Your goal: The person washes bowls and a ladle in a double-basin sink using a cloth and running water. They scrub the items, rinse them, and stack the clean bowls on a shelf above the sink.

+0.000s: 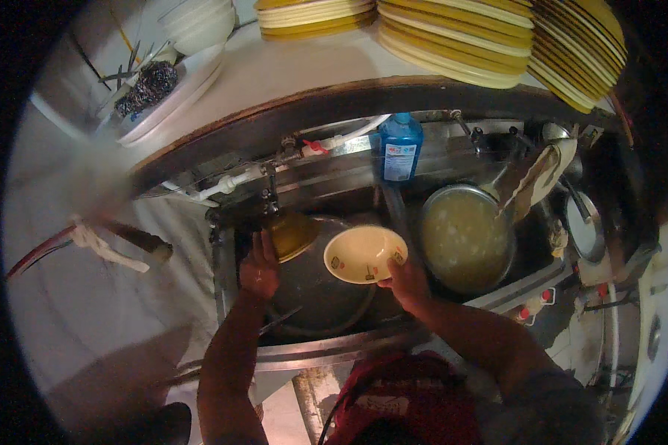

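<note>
In my right hand [412,286] is a cream bowl [366,250] with small printed figures inside. My thumb lies over its rim, and the bowl tilts so that its inside faces me. My left hand [260,267] has its fingers along the left side of a yellow-brown bowl [292,236], which leans under the tap [269,200]; the thumb is hidden. Both bowls are over the left basin of a metal sink [334,353], where a large round pan [317,300] sits, with a thin utensil [281,321] at its near left.
A pot of cloudy liquid [465,239] stands in the right basin, beside a hanging cloth [545,172]. Behind the sink is a blue bottle [402,150]. The shelf [312,61] above bears stacked yellow plates [456,41], white bowls [197,25] and a steel-wool scrubber [150,86].
</note>
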